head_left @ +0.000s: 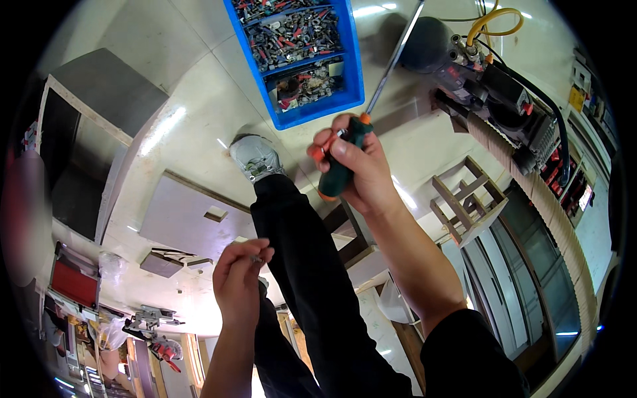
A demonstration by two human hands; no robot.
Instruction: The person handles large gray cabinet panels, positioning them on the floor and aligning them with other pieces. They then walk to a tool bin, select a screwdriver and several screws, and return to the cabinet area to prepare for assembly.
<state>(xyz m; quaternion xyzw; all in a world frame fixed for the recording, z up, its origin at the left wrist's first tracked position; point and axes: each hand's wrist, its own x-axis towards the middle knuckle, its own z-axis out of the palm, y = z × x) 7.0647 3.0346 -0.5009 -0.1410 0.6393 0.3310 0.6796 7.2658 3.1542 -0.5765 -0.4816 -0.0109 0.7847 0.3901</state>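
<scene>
Your R hand [363, 167] grips the screwdriver [358, 132]; your L hand [237, 275] pinches a small metallic pc. [255, 259]; w/ a slack pinch, it may drop to the floor [199, 113].

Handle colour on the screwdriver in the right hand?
Screwdriver handle: dark green, with orange at both ends. Best seen in the head view.

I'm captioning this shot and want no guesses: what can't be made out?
Small piece in the left hand: head view, too small, partly covered by the hand.
Screwdriver, tip: head view, cut off by the upper edge.
Blue bin, far end: head view, cut off by the upper edge.
Reddish shape at far left: head view, blurred.
</scene>
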